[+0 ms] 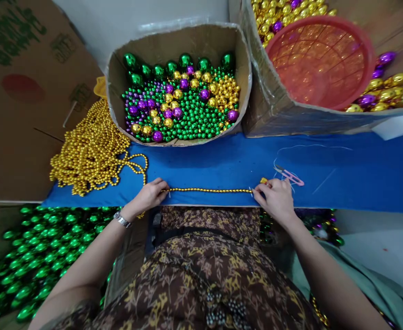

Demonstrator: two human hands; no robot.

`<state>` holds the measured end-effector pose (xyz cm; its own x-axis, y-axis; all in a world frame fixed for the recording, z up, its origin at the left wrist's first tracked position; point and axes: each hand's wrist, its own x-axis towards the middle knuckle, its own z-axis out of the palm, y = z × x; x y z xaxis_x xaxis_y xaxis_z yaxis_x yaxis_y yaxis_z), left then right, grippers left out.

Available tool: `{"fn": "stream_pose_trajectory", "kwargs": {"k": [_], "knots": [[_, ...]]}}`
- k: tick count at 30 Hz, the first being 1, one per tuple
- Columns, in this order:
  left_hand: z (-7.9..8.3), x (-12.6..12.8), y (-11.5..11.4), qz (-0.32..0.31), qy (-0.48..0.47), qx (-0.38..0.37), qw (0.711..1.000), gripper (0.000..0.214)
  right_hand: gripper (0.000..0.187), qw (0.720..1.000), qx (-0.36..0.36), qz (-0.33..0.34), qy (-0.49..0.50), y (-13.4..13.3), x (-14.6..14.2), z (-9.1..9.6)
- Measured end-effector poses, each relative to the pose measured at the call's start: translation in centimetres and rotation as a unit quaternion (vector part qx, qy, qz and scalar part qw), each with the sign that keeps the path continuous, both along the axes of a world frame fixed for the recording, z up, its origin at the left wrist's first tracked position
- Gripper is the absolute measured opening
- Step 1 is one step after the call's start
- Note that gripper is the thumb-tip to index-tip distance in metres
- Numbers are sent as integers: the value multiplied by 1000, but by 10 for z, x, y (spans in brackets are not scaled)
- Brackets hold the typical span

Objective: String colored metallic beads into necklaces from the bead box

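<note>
A strand of small gold beads (206,189) runs straight across the front of the blue table, pulled between my two hands. My left hand (152,192), with a metal watch at its wrist, pinches the strand's left end; more gold beads trail from it toward the pile and below the table edge. At the other end, my right hand (275,197) closes its fingertips on the strand, beside a short white mark. A small yellow piece (263,180) shows at the right fingertips. Just beyond lie pink-handled thread snips (290,175) with loose white thread (311,146).
A heap of gold bead strands (87,151) lies at the left. Behind stands a cut-down carton (177,143) of green, purple and gold beads. Right of it, a larger carton (266,114) holds a red plastic basket (366,59). Shiny green beads (50,247) fill the lower left.
</note>
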<state>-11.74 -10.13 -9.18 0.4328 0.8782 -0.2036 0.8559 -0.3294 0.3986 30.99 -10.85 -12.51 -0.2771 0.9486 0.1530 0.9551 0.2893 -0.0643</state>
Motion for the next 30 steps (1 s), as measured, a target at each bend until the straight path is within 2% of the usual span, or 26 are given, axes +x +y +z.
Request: {"fn": "stream_pose_trajectory", "kwargs": {"k": [4, 9, 13, 15, 16, 17, 19, 21, 22, 23, 24, 26, 29, 30], "knots": [[10, 9, 11, -12, 115, 52, 992, 21, 31, 999, 27, -12, 10, 16, -3, 12], [31, 33, 50, 29, 207, 133, 969, 26, 29, 996, 77, -51, -10, 68, 3, 26], [39, 54, 77, 43, 202, 120, 971, 29, 28, 992, 10, -119, -28, 99, 4, 33], [40, 61, 85, 59, 156, 84, 982, 28, 26, 988, -26, -150, -25, 101, -15, 37], [41, 64, 87, 65, 114, 60, 990, 27, 28, 989, -39, -144, -11, 98, -32, 39], [42, 67, 88, 67, 61, 34, 995, 26, 33, 992, -48, -117, 16, 93, -53, 40], [46, 72, 87, 56, -62, -19, 996, 27, 39, 989, -77, 4, 124, 81, -103, 42], [52, 72, 84, 36, -161, -62, 984, 30, 46, 953, -119, 155, 231, 72, -148, 41], [55, 70, 81, 30, -184, -75, 980, 33, 43, 937, -138, 197, 254, 71, -163, 39], [57, 65, 79, 28, -190, -79, 978, 35, 35, 932, -156, 218, 244, 72, -171, 37], [58, 58, 78, 27, -184, -78, 979, 36, 30, 936, -164, 221, 219, 76, -171, 35], [59, 42, 75, 32, -153, -60, 986, 37, 28, 949, -158, 198, 187, 87, -148, 33], [54, 24, 74, 35, -118, -47, 991, 38, 30, 970, -131, 143, 148, 106, -84, 36], [53, 20, 74, 35, -103, -37, 993, 38, 31, 980, -114, 125, 102, 112, -62, 38]]}}
